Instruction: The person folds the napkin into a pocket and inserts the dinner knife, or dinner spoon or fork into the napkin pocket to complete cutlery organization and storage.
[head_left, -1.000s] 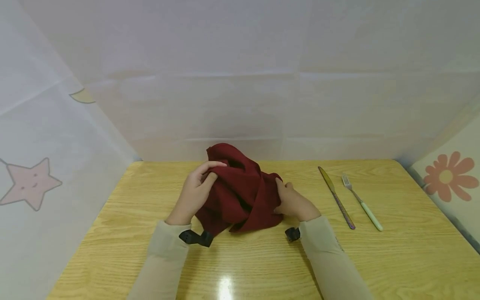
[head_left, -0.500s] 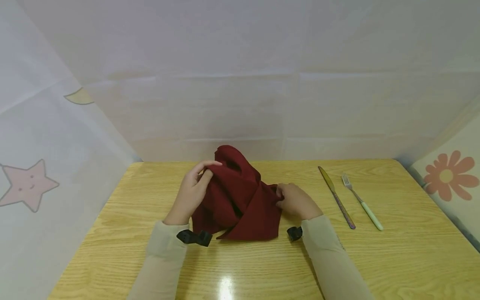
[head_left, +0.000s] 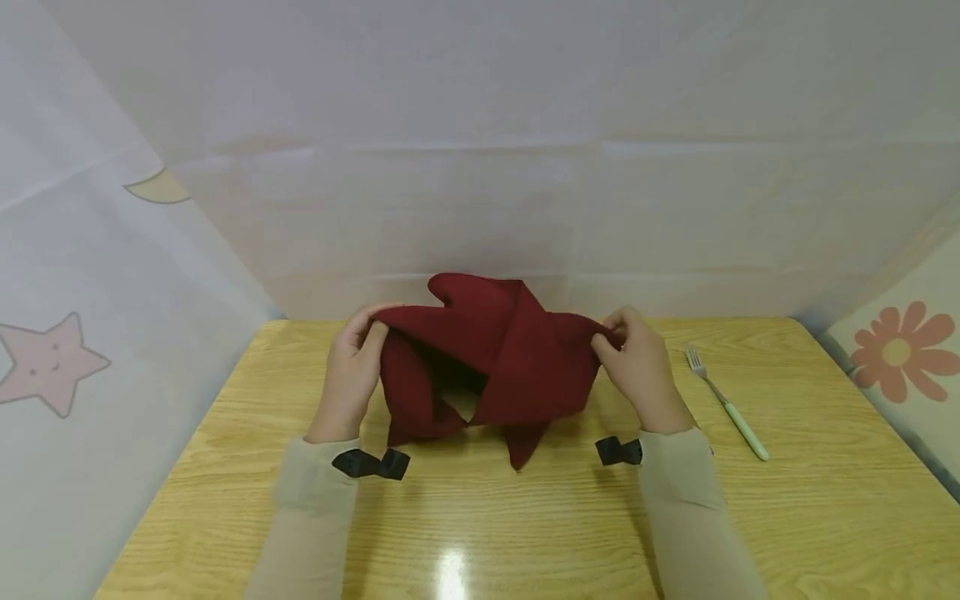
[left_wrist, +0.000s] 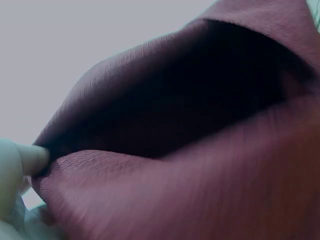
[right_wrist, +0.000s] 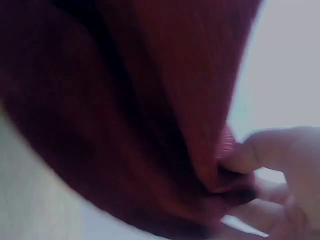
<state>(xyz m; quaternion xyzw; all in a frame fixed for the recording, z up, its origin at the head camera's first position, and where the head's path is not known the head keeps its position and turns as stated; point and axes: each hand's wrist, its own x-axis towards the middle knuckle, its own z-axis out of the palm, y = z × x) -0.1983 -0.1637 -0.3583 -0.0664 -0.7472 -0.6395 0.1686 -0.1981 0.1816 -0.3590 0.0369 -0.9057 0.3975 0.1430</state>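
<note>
A dark red cloth [head_left: 517, 358] hangs in loose folds between my two hands, in the middle of the head view. My left hand [head_left: 351, 375] pinches its upper left corner between thumb and fingers. On the other side my right hand [head_left: 637, 362] pinches the upper right edge. One pointed corner dangles low near the tabletop. The left wrist view shows a dark hollow between the folds of the cloth [left_wrist: 210, 195], with the thumb at its edge. In the right wrist view, thumb and fingers squeeze a gathered bit of the cloth [right_wrist: 150, 125].
A fork [head_left: 726, 404] with a pale green handle lies on the wooden table [head_left: 510, 533] to the right. My right hand and forearm hide nearly all of the knife beside it. A pale sheet [head_left: 480, 192] hangs behind the table.
My hands have moved apart, the right one farther right and up with its edge of the cloth. The cloth is spread wider and raised. The knife has become almost wholly covered.
</note>
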